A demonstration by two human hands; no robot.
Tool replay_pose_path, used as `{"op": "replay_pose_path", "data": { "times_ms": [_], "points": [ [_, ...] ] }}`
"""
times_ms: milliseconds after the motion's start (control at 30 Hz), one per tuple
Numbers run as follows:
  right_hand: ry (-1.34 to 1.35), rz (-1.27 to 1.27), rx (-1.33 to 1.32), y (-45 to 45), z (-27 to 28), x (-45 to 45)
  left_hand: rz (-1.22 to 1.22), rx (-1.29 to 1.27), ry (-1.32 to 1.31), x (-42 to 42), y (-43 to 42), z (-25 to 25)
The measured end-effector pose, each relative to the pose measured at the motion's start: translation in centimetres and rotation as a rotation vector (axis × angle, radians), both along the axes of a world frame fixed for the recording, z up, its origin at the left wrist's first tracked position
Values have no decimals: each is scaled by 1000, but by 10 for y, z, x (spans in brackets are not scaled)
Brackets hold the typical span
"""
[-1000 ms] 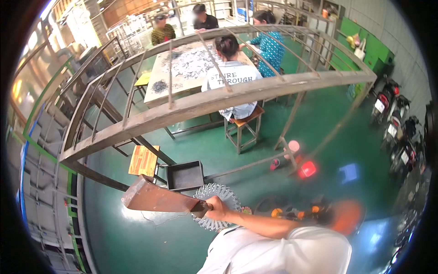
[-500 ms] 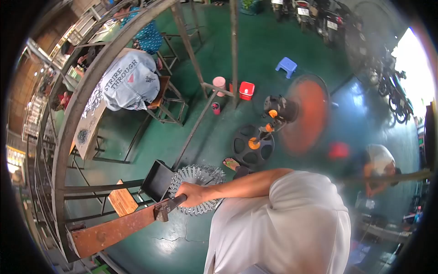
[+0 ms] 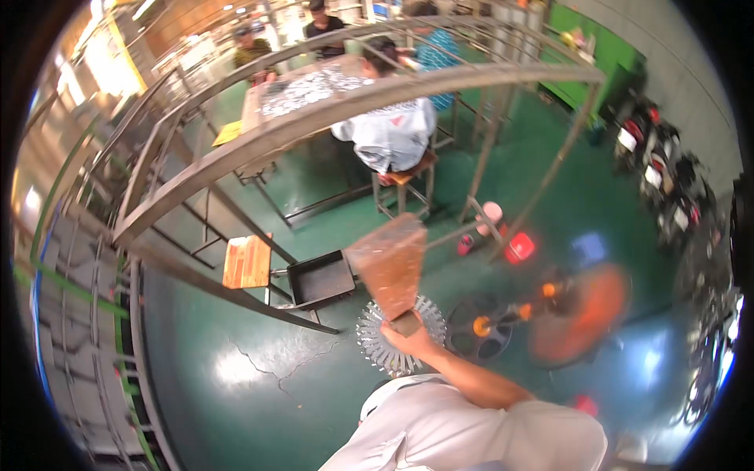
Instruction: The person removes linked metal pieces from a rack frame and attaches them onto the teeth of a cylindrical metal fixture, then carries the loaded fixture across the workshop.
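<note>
My right hand point(image 3: 410, 337) is closed around the dark end of a long rusty-brown metal bar point(image 3: 389, 263). The bar is smeared by motion and points away from me. Beneath the hand, a round silver rack of many flat metal pieces point(image 3: 375, 345) fans out in a circle. The hand overlaps its upper right part; whether they touch, I cannot tell. A black rectangular tray point(image 3: 320, 281) sits just left of the bar, beside a wooden stool top point(image 3: 247, 263). My left hand is out of sight.
A curved metal frame point(image 3: 345, 98) spans the view above the bar. Beyond it, people sit at a table point(image 3: 250, 110) strewn with small pale pieces. On the right are an orange-bladed fan point(image 3: 581, 314), a red box point(image 3: 519, 247), a blue stool point(image 3: 589, 247) and parked motorbikes point(image 3: 652, 169).
My view has turned left toward the table. The bar, earlier pointing lower left in view, now points upward, with my right hand still on its dark end.
</note>
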State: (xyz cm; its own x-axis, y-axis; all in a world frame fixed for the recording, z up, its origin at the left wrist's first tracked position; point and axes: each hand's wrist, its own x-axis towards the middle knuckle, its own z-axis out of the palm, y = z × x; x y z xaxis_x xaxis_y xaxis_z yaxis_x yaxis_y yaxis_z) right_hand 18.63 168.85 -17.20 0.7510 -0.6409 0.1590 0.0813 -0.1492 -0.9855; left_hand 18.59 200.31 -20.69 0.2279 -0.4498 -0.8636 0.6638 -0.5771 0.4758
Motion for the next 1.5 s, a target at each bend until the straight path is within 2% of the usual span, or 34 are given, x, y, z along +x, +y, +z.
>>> {"op": "replay_pose_path", "data": {
  "times_ms": [133, 233, 267, 300, 333, 367, 433, 500, 600, 633, 733, 833, 933, 967, 1100, 1200, 1300, 1500],
  "points": [
    [26, 82, -77, 10, 26, -4, 52, 10, 243, -50, 39, -12],
    [78, 151, -59, 13, -1, -5, -63, -85, 516, -70, 64, -11],
    [68, 134, -72, 16, -19, -2, -181, -117, 514, -62, 66, -11],
    [59, 147, -75, 22, -23, -2, -532, -186, 309, -41, 68, -12],
    [50, 159, -78, 29, -26, -3, -742, -122, 206, -29, 54, -7],
    [40, 194, -77, 35, -19, 0, -795, -137, 78, -24, 48, -1],
    [57, 290, -172, 39, -19, 1, -500, 182, -8, -28, 46, -8],
    [80, 372, -243, 46, -26, 5, 27, 172, -326, -47, 45, -9],
    [133, 440, -26, 69, -25, 16, 598, 144, -243, -75, 60, -39],
    [152, 455, 41, 77, -24, 18, 650, 165, -189, -86, 69, -53],
    [160, 513, 5, 101, -27, 31, 824, 190, -69, -109, 98, -93],
    [152, 602, 63, 132, -26, 47, 1028, 224, 18, -120, 132, -111],
    [170, 636, 89, 183, -6, 64, 1092, 275, 37, -122, 176, -137],
    [166, 614, 91, 200, 4, 76, 1070, 263, 16, -125, 198, -162],
    [176, 584, -14, 266, 13, 115, 1018, 305, 6, -114, 287, -166],
    [106, 604, -166, 304, 8, 151, 965, 400, 6, -104, 359, -150],
    [71, 581, -97, 348, 23, 186, 963, 459, 10, -81, 431, -130],
    [1, 596, 122, 413, 24, 277, 1006, 544, -160, 12, 544, -100]
  ]
}}
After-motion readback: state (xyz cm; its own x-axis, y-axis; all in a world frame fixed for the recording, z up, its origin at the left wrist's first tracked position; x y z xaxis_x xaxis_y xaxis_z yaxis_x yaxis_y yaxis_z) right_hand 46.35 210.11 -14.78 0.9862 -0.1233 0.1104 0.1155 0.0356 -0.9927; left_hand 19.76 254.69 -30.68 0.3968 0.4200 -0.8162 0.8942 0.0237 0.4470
